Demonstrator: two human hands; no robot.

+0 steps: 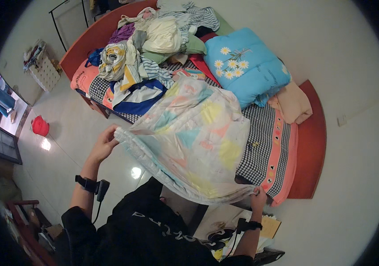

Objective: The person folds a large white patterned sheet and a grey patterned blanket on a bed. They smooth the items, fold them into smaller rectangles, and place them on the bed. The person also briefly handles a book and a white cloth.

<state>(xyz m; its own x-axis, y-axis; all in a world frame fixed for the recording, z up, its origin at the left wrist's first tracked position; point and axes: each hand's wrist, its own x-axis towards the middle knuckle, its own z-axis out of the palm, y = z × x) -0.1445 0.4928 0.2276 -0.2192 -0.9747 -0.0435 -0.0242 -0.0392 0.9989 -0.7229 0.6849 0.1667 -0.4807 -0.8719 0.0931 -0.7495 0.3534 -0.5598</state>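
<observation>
A thin white quilt [189, 138] with yellow, teal and pink patches is stretched between my two hands. My left hand [104, 143] pinches one near corner, raised over the tiled floor. At the other near corner, my right hand [258, 198] grips the bunched edge low beside the bed. The quilt's near edge sags between them, and its far part lies on the bed. Under it shows a black-and-white checked bedsheet [262, 143] with coral borders. Right behind the quilt sits a folded blue comforter [242, 63] with printed daisies.
Clothes and bedding [163, 35] are heaped toward the red wooden headboard [86, 30]. A folded peach blanket [291, 103] rests by the footboard [312, 143]. On the floor stand a red bucket [40, 126] and a white basket [45, 73]. Shoes [221, 235] lie near my right forearm.
</observation>
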